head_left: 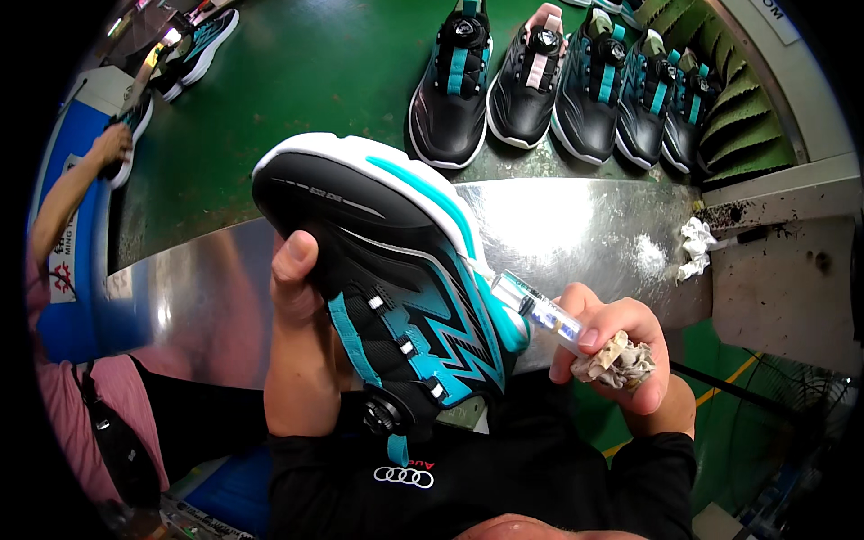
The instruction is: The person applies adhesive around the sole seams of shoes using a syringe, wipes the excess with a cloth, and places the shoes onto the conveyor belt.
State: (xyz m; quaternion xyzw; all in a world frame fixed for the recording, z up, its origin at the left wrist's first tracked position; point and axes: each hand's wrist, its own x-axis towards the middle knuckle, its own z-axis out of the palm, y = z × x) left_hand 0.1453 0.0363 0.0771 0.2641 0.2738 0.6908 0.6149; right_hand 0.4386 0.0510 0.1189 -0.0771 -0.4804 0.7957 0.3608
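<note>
Shoe (405, 238), one, black-and-teal, white-soled, is gripped by the left hand (297, 283) before five lined-up black shoes (585, 117); the right hand (634, 322) grasps one clear tubular plastic syringe (537, 308) and one crumpled off-white wad (621, 363).

The dial-closure sneaker (360, 202) in your left hand (297, 292) fades from black to teal, with jagged black-and-silver zigzags and a white midsole (409, 160) striped turquoise. Your right hand (637, 326) has a clear syringe (533, 309) and a mottled cream-and-grey wad (619, 362); beyond it, black sneakers (448, 126) wear teal straps (457, 72), one pale pink, above a green surface (288, 90).
</note>
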